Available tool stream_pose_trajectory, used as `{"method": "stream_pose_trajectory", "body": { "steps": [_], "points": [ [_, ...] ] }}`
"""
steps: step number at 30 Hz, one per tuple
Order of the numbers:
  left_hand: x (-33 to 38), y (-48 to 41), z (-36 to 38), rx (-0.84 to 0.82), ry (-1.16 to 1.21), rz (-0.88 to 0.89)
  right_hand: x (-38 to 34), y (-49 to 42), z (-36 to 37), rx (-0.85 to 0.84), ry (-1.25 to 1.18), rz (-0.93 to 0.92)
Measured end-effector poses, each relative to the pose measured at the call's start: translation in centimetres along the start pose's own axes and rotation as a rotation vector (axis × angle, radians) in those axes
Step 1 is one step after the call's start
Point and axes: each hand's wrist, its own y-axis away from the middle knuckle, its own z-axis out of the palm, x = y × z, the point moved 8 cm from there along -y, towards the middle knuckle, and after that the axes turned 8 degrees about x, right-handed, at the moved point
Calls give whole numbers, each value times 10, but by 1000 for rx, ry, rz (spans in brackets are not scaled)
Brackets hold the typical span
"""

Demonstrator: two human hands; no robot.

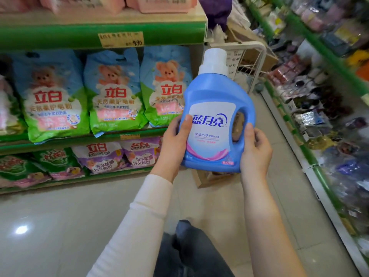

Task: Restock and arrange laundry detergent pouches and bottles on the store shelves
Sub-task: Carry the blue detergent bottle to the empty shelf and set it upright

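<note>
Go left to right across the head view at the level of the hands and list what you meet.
Three bear-print detergent pouches, left hand, blue detergent bottle, right hand, packets on the right-hand shelf.

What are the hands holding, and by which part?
A blue detergent bottle, held by its lower body: the left hand grips its left edge, thumb on the label; the right hand grips the handle side near the base.

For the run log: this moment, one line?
left hand, right hand: grip blue bottle | cap up | pouches shelved
</note>
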Motion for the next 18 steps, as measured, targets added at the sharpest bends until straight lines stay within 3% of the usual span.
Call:
{"method": "stream_pose_trajectory", "body": {
  "steps": [10, 18],
  "points": [
    [92, -37, 7, 98, -1, 195, -68, -56, 63, -97, -104, -104],
    [177, -66, -5, 75, 98, 372, -139, -74, 113, -94, -182, -206]
  ]
}}
